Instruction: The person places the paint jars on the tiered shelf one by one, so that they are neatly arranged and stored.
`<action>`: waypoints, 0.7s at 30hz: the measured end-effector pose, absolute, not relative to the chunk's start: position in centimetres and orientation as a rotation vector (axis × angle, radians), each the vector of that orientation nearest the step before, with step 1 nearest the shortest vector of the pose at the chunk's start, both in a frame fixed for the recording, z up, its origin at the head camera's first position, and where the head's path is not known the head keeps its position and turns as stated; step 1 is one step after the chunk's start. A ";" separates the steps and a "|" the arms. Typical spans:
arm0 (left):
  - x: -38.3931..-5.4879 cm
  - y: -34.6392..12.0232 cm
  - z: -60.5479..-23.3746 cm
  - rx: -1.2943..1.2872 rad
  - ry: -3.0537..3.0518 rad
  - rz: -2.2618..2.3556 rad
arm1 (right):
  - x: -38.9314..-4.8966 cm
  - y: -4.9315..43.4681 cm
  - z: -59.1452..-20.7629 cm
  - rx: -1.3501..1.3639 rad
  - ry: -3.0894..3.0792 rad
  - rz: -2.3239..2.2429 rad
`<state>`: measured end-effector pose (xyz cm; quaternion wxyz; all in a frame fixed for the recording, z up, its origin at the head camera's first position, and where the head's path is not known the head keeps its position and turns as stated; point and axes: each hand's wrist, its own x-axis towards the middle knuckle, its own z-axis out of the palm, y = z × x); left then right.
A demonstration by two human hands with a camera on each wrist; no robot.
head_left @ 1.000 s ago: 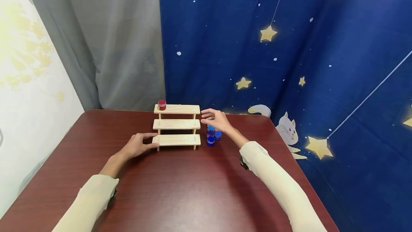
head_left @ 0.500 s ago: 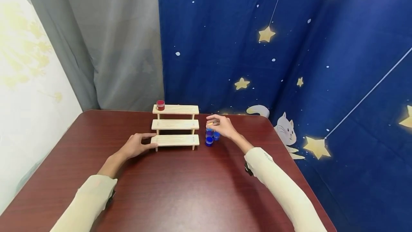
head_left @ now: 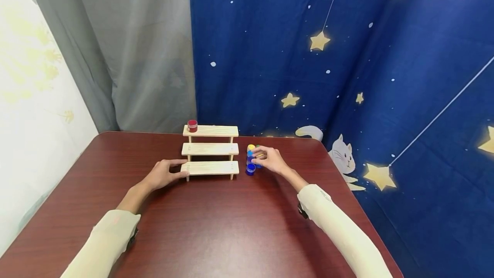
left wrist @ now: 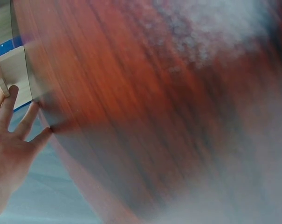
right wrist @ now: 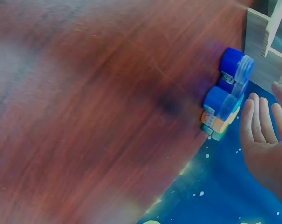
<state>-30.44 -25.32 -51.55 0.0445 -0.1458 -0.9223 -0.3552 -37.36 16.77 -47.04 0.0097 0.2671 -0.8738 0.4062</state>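
A three-tier wooden stand (head_left: 210, 167) stands near the table's back edge. My left hand (head_left: 162, 174) holds the left end of its lowest step between thumb and fingers; in the left wrist view the other fingers (left wrist: 26, 122) spread out beside it. On the top step, at the left, sits a small red paint jar (head_left: 192, 126). Right of the stand, my right hand (head_left: 272, 160) hovers over a cluster of small paint jars, its fingers loosely bent and holding nothing. Dark blue (head_left: 250, 169) and yellow (head_left: 251, 147) jars show there; the hand partly hides others.
The dark red wooden table (head_left: 216, 226) stretches toward me. Behind it hang a grey curtain (head_left: 150, 55) and a blue star-patterned curtain (head_left: 262, 46). A green jar (right wrist: 218, 136) lies at the far end of the cluster in the right wrist view.
My right hand has moved from beside the stand's upper steps down and slightly right, over the jars, uncovering the yellow one. My left hand has stayed at the stand.
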 end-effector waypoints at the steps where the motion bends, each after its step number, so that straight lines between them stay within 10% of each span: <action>1: -30.4 -25.3 -51.6 -0.447 -2.817 -1.086 | -37.3 16.9 -47.2 0.835 -2.730 1.273; 21: -30.5 -25.4 -51.5 -0.437 -2.832 -1.098 | -36.1 17.8 -49.6 0.826 -2.793 1.270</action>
